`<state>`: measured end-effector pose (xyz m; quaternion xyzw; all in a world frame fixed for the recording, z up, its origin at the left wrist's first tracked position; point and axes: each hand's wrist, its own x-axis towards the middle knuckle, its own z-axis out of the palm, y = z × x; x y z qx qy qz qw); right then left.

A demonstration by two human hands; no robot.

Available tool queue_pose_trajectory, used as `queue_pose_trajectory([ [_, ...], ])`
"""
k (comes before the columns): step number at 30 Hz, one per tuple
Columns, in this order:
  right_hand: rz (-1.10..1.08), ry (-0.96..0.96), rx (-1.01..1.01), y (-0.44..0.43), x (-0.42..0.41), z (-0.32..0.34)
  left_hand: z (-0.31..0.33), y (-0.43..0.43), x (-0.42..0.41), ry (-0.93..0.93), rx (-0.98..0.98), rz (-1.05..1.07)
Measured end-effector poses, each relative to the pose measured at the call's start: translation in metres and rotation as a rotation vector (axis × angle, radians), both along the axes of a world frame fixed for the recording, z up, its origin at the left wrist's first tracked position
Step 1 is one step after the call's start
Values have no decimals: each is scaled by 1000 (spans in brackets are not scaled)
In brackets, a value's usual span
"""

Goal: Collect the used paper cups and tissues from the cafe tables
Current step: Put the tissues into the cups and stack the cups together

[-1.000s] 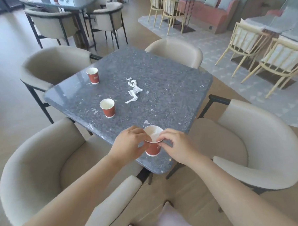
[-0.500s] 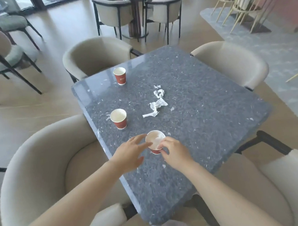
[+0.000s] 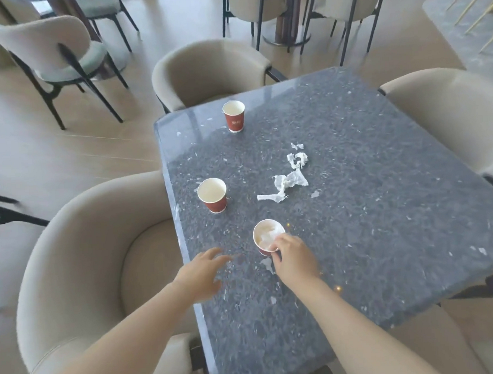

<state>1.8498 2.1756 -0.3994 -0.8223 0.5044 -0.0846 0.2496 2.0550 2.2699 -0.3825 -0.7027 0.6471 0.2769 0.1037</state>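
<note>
Three red paper cups stand on the dark speckled table [image 3: 382,209]. The nearest cup [image 3: 266,237] holds crumpled white tissue, and my right hand [image 3: 293,259] grips its rim and side. A second cup [image 3: 212,194] stands near the table's left edge, and a third cup [image 3: 234,115] is at the far left corner. Torn white tissue pieces [image 3: 288,179] lie in the middle of the table. My left hand [image 3: 202,273] hovers just left of the nearest cup, fingers spread and relaxed, holding nothing.
Beige upholstered armchairs surround the table: one at the near left [image 3: 87,264], one at the far side [image 3: 209,69], one at the right [image 3: 448,115]. More chairs and another table base stand behind. Small tissue scraps [image 3: 267,263] lie on the tabletop.
My left hand has let go of the nearest cup and drawn back to the left. My right hand still holds the cup. The view has shifted closer and leftward.
</note>
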Motion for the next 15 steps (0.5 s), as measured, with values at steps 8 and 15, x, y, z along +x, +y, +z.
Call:
queue_pose_trajectory([
  [8, 51, -118, -7, -31, -1, 2, -17, -53, -9, -98, -63, 8],
  [15, -16, -220, 51, -71, -24, -1, -31, -94, -22, -92, -80, -39],
])
